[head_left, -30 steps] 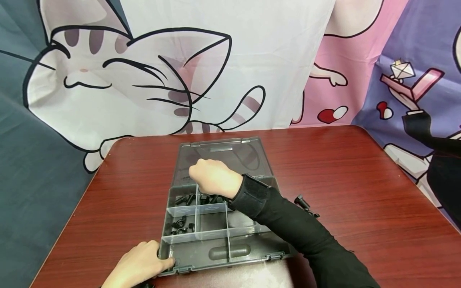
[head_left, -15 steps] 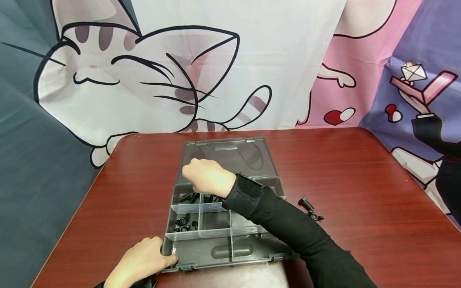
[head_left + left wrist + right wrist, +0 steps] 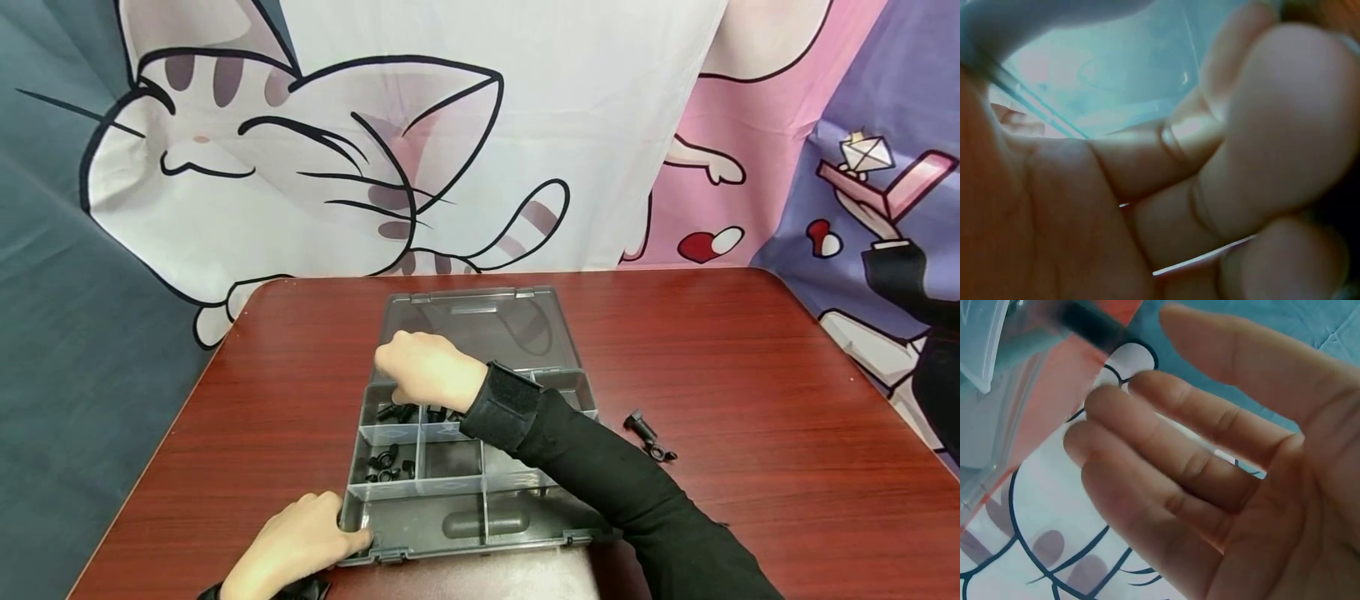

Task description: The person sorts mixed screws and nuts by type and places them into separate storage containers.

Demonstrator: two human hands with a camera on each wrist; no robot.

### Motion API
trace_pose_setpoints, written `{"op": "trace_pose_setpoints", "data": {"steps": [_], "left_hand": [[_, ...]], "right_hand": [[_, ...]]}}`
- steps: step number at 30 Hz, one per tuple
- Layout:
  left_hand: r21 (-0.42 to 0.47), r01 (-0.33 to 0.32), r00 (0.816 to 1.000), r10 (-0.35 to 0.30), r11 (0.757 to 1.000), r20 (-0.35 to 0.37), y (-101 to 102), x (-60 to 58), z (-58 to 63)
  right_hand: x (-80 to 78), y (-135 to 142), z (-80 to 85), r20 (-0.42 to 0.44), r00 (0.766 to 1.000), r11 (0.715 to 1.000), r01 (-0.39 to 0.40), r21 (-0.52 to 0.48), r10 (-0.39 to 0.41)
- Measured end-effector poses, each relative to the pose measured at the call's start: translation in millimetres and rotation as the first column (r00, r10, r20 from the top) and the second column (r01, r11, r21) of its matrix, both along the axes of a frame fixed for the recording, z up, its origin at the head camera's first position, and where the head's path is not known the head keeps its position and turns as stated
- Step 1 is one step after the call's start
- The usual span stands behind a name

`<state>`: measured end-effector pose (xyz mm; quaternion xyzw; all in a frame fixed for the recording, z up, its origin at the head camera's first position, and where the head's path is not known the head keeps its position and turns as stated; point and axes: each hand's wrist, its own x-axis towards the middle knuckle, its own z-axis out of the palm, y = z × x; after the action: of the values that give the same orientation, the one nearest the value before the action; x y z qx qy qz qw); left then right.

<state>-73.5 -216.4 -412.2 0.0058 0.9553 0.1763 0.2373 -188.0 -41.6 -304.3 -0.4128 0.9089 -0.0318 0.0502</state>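
Observation:
A grey see-through compartment box [image 3: 405, 521] lies with its lid [image 3: 480, 321] folded back. My left hand [image 3: 300, 537] grips its front left corner, the thumb over the front wall and the fingers round the side. Over the back left compartment, which holds black bolts [image 3: 399, 413], hovers my right hand [image 3: 431, 371]. In the right wrist view its fingers [image 3: 1147, 487] are loosely bent and apart from the thumb, with nothing between them. A blurred dark cylinder [image 3: 1091, 325], bolt-like, shows beyond the fingertips, near the box. Black nuts [image 3: 386, 462] sit one compartment forward.
On the reddish table [image 3: 315, 358], right of the box, lie a bolt [image 3: 640, 425] and small nut-like parts [image 3: 658, 452]. More black pieces [image 3: 441, 413] partly show under my right wrist. A printed cloth [image 3: 525, 125] hangs behind the table.
My right hand has moved left, from the back middle compartment to over the back left one. The left hand keeps its hold on the box corner. The head view has shifted slightly.

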Motion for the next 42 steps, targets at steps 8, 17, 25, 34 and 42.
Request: {"op": "trace_pose_setpoints", "data": {"steps": [8,17,25,34,42], "left_hand": [[-0.012,0.002,1.0,-0.002,1.0,-0.028,0.8,0.8,-1.8],[-0.011,0.007,1.0,-0.007,1.0,-0.026,1.0,0.0,-3.1],[-0.013,0.01,0.999,-0.011,1.0,-0.031,1.6,0.2,-3.4],[-0.034,0.018,0.999,-0.02,0.999,-0.043,0.8,0.0,-3.2],[-0.034,0.014,0.991,-0.018,0.999,-0.131,1.8,4.8,-1.8]], "right_hand": [[-1.2,4.1,1.5,0.017,1.0,1.0,0.007,-0.018,-0.006],[0.1,6.7,2.6,-0.001,1.0,0.999,0.002,-0.038,-0.002],[-0.8,11.8,4.4,0.005,1.0,0.999,0.014,-0.041,-0.014],[-6.5,28.3,3.1,0.036,0.997,0.996,0.069,-0.048,-0.068],[-13.7,49.6,1.6,0.054,0.99,0.988,0.137,-0.071,-0.133]]}}
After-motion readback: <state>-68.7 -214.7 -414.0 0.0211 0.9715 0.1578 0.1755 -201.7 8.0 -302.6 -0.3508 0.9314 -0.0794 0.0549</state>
